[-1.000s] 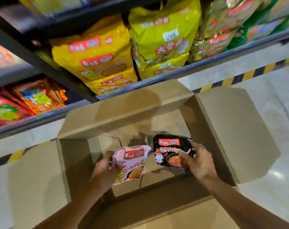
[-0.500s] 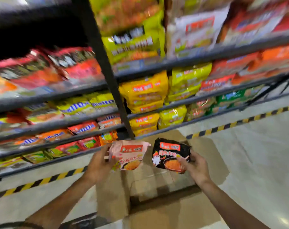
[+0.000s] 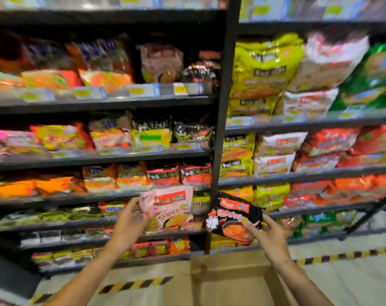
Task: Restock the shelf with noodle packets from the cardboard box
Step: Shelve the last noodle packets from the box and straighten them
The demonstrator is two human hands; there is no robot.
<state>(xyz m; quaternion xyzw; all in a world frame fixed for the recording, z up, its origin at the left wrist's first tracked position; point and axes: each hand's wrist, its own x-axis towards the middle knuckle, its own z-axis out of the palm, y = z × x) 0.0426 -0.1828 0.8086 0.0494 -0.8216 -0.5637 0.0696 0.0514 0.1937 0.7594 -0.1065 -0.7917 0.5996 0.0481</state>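
— What is seen to have changed since a second ago?

— The box was looked into then, with both packets held inside it. Now the shelf is faced, and the packets have been lifted up in front of it. Only the box's near flaps are left in view, low down, below the hands.

— How are the packets held?

— The pink packet is gripped at its left edge by the left hand, thumb on the front, the other fingers hidden behind. The black packet is pinched at its lower right corner by the right hand, fingers curled round the edge. The two packets are held side by side, just apart, at either side of the shelf's dark upright, level with a lower shelf.

— Can any writing be read?

— A red label band with light characters is carried on each packet, and larger characters are printed below it, but all is too blurred to be read. A bowl of noodles is pictured on each front. Yellow price tags are fixed along the shelf edges; nothing on them can be made out.
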